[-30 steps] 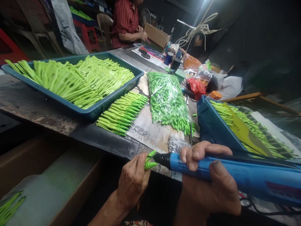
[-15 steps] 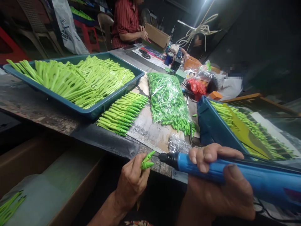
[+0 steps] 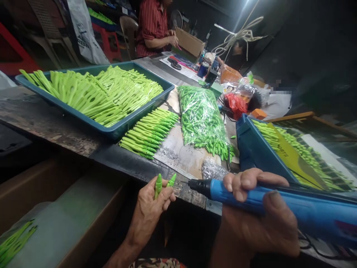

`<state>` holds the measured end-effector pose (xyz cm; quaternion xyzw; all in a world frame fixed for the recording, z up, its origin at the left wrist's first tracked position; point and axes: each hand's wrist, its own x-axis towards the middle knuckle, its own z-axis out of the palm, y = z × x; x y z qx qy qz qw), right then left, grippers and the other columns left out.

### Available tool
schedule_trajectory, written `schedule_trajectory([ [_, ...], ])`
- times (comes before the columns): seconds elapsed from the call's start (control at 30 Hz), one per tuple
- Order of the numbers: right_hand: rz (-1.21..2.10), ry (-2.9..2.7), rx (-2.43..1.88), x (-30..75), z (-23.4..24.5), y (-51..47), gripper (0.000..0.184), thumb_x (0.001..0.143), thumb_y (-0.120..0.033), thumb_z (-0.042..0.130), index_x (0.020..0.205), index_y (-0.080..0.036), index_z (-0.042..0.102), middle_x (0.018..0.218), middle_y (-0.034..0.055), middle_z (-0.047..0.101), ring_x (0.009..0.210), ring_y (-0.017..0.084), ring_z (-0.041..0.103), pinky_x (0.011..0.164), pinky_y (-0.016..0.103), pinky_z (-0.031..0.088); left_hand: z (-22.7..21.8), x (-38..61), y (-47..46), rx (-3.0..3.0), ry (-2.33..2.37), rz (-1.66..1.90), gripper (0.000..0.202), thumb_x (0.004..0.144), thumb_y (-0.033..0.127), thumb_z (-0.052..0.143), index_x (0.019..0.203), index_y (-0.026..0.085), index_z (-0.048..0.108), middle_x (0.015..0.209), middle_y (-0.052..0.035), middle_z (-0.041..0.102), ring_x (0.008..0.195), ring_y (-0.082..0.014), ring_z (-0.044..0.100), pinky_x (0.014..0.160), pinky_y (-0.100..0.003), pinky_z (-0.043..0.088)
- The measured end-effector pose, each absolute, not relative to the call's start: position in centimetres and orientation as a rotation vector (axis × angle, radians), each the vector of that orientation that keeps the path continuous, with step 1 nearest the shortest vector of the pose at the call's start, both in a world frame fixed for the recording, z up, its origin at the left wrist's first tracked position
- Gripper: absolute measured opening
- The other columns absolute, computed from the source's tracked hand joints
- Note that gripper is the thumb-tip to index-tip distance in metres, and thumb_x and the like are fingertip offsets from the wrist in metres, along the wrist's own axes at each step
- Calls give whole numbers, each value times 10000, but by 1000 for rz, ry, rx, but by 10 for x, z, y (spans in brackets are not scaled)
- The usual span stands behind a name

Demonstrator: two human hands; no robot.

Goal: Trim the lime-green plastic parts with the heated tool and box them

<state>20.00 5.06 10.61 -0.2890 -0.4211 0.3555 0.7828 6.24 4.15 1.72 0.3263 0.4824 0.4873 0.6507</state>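
My left hand (image 3: 150,208) is closed around a small green plastic part (image 3: 158,185) whose two tips stick up above the fingers, just below the table's front edge. My right hand (image 3: 256,219) grips a blue electric screwdriver (image 3: 279,203) lying level, its black tip pointing left a short gap away from the green part. A teal tray (image 3: 134,121) full of long green plastic pieces sits at the left. A row of assembled green pieces (image 3: 149,132) lies beside it.
A clear bag of small green parts (image 3: 202,119) lies mid-table. A blue bin (image 3: 252,149) of green pieces stands at the right. A small bag of screws (image 3: 213,170) sits near the edge. A person in a red shirt (image 3: 153,24) works at a cardboard box behind.
My left hand has drawn the green part away from the screwdriver tip and turned it upright. The screwdriver has stayed about level.
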Motion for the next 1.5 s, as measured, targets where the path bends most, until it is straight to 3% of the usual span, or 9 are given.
schedule_trajectory([
  [0.2,799,-966,-630,189,101,55,129,705,-176,544,828,-163,578,674,-7,544,478,94,468,538,280,385,16,46,32,505,891,1080,178,813,285,574,903,149,503,690,-7,578,517,-52,401,451,-164,290],
  [0.47,867,-962,-631,177,99,56,130,708,-154,554,837,-168,566,681,-6,555,497,99,471,554,283,387,13,37,26,397,901,1096,117,787,228,576,820,124,532,699,-23,588,532,-55,431,464,-165,309],
  [1.17,971,-1046,-635,151,88,61,125,751,-133,552,867,-176,538,723,0,550,532,103,489,551,284,414,1,28,41,437,990,1062,275,686,332,673,628,81,576,604,-34,544,492,-60,423,418,-172,258],
  [1.5,958,-1083,-711,142,86,70,112,725,-153,610,823,-176,560,675,-18,556,494,98,483,523,271,400,-4,25,41,752,1117,1041,328,799,424,551,669,124,538,502,21,491,422,-57,384,398,-180,283],
])
